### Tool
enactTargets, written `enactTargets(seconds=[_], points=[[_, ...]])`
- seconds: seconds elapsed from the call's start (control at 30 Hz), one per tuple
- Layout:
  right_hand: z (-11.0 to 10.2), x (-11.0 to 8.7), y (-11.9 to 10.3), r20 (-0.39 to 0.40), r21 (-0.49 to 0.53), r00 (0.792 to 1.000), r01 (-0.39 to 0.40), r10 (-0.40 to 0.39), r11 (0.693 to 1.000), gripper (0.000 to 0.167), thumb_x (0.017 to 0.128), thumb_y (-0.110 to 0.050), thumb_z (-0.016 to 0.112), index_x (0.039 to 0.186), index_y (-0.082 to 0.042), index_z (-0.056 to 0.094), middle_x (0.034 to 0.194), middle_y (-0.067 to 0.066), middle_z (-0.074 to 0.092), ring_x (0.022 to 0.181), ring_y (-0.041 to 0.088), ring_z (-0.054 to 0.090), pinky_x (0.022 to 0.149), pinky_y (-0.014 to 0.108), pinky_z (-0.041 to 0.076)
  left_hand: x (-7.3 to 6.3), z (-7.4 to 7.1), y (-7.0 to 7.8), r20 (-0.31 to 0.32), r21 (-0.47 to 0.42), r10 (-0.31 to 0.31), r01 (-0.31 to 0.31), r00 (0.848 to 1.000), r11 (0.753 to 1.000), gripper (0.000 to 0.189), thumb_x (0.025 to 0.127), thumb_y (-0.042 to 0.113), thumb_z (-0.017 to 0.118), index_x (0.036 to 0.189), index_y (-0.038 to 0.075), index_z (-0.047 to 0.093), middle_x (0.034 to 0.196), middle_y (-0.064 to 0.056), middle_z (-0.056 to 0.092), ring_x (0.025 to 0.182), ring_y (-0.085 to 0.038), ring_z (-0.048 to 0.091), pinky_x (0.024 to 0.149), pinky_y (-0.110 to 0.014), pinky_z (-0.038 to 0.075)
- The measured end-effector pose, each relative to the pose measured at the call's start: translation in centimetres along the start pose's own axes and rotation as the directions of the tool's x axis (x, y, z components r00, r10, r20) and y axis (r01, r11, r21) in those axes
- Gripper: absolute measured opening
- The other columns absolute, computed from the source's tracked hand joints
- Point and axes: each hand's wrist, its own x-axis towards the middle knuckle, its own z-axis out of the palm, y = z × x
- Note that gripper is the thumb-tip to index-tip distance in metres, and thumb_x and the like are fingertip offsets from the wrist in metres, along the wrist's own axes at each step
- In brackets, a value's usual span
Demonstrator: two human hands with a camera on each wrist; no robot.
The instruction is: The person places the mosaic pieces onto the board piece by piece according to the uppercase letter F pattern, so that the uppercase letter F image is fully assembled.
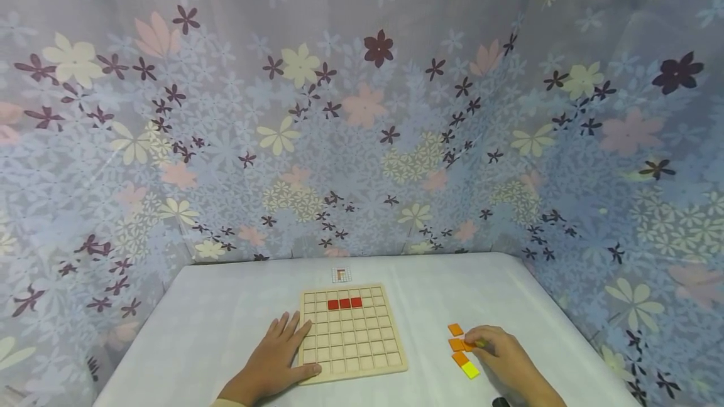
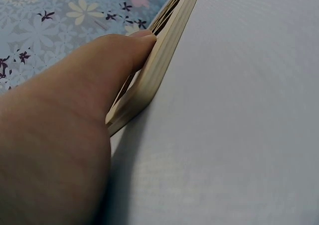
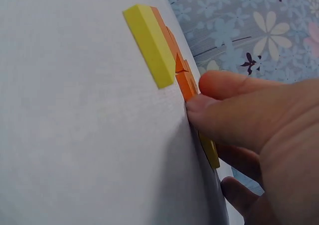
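A wooden grid board [image 1: 346, 336] lies on the white table, with a row of red square tiles [image 1: 345, 304] in its upper cells. My left hand [image 1: 277, 350] rests along the board's left side, fingers spread and the thumb over the near left corner; the left wrist view shows the thumb [image 2: 124, 53] on the rim. To the right of the board, my right hand [image 1: 498, 353] pinches at an orange tile [image 3: 186, 85] with thumb and forefinger. A yellow tile [image 3: 209, 150] shows beneath that hand, partly hidden by the thumb.
Several loose orange tiles [image 1: 455, 330] lie left of the right hand, with another yellow tile [image 1: 471, 370] at their near end. A small printed grid card [image 1: 341, 275] is behind the board. A black object [image 1: 500, 402] shows at the bottom edge. Flowered curtains [image 1: 362, 112] surround the table.
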Motion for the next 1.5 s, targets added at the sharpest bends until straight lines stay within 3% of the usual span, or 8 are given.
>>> enactTargets(seconds=[0.23, 0.43, 0.6, 0.73, 1.17, 1.37, 1.5], points=[[-0.2, 0.0, 0.1, 0.018, 0.012, 0.999, 0.03, -0.03, 0.999, 0.013, 0.096, -0.013, 0.079, 0.106, -0.02, 0.078, 0.113, -0.008, 0.071, 0.109, 0.025, 0.064, 0.089, 0.036, 0.056, 0.2, 0.0, 0.0, 0.0, -0.003, 0.001, -0.001, 1.0, 1.0, 0.099, 0.093, 0.079, 0.055, 0.159, 0.005, 0.047, 0.165, -0.027, 0.031, 0.153, -0.051, 0.02, 0.12, -0.065, 0.015], [-0.2, 0.0, 0.1, 0.0, 0.028, 1.0, 0.017, -0.017, 0.999, 0.017, 0.095, -0.018, 0.08, 0.112, -0.015, 0.079, 0.113, -0.006, 0.071, 0.105, 0.023, 0.065, 0.082, 0.031, 0.056, 0.2, 0.5, -0.4, -0.018, -0.01, 0.001, -0.002, 1.0, 1.0, 0.099, 0.092, 0.079, 0.057, 0.158, 0.005, 0.048, 0.165, -0.026, 0.032, 0.153, -0.05, 0.021, 0.12, -0.065, 0.015], [0.0, 0.1, -0.1, -0.06, 0.019, 0.998, -0.019, 0.02, 1.0, 0.018, 0.093, -0.014, 0.082, 0.111, -0.016, 0.08, 0.111, -0.009, 0.072, 0.108, 0.022, 0.067, 0.09, 0.039, 0.057, 0.0, 0.4, -0.3, -0.008, -0.014, -0.002, 0.002, 1.0, 1.0, 0.099, 0.092, 0.078, 0.057, 0.158, 0.005, 0.048, 0.165, -0.027, 0.032, 0.153, -0.051, 0.021, 0.12, -0.066, 0.015], [0.3, 0.4, -0.3, -0.105, -0.018, 0.994, 0.007, -0.009, 1.0, 0.019, 0.092, -0.008, 0.082, 0.109, -0.015, 0.079, 0.112, -0.008, 0.073, 0.11, 0.025, 0.068, 0.096, 0.047, 0.055, -0.1, 0.0, 0.1, 0.007, -0.013, -0.009, 0.009, 1.0, 1.0, 0.099, 0.093, 0.079, 0.055, 0.158, 0.005, 0.047, 0.165, -0.027, 0.031, 0.153, -0.051, 0.02, 0.12, -0.065, 0.014], [0.9, 3.3, -1.9, -0.07, 0.022, 0.996, 0.059, -0.057, 0.998, 0.02, 0.095, -0.007, 0.08, 0.113, -0.014, 0.079, 0.114, -0.005, 0.074, 0.111, 0.027, 0.07, 0.096, 0.049, 0.055, 0.1, -0.1, 0.1, -0.003, -0.001, -0.007, 0.007, 1.0, 1.0, 0.099, 0.093, 0.079, 0.055, 0.158, 0.005, 0.048, 0.165, -0.027, 0.032, 0.153, -0.051, 0.021, 0.12, -0.065, 0.015], [2.1, 4.9, -2.7, -0.046, 0.04, 0.999, 0.021, -0.019, 0.999, 0.02, 0.094, -0.01, 0.081, 0.114, -0.016, 0.079, 0.115, -0.004, 0.073, 0.11, 0.025, 0.069, 0.096, 0.05, 0.055, 0.1, -0.1, 0.1, 0.006, -0.002, -0.014, 0.014, 1.0, 1.0, 0.099, 0.093, 0.08, 0.054, 0.159, 0.006, 0.047, 0.165, -0.026, 0.031, 0.153, -0.05, 0.021, 0.121, -0.064, 0.015], [3.1, 6.1, -3.6, -0.041, 0.052, 0.998, 0.046, -0.044, 0.998, 0.021, 0.093, -0.007, 0.081, 0.113, -0.015, 0.08, 0.114, -0.004, 0.073, 0.11, 0.025, 0.069, 0.094, 0.049, 0.056, 0.1, 0.1, -0.1, 0.008, -0.005, -0.01, 0.01, 1.0, 1.0, 0.099, 0.093, 0.08, 0.054, 0.158, 0.006, 0.048, 0.165, -0.026, 0.031, 0.153, -0.05, 0.021, 0.121, -0.064, 0.015]])
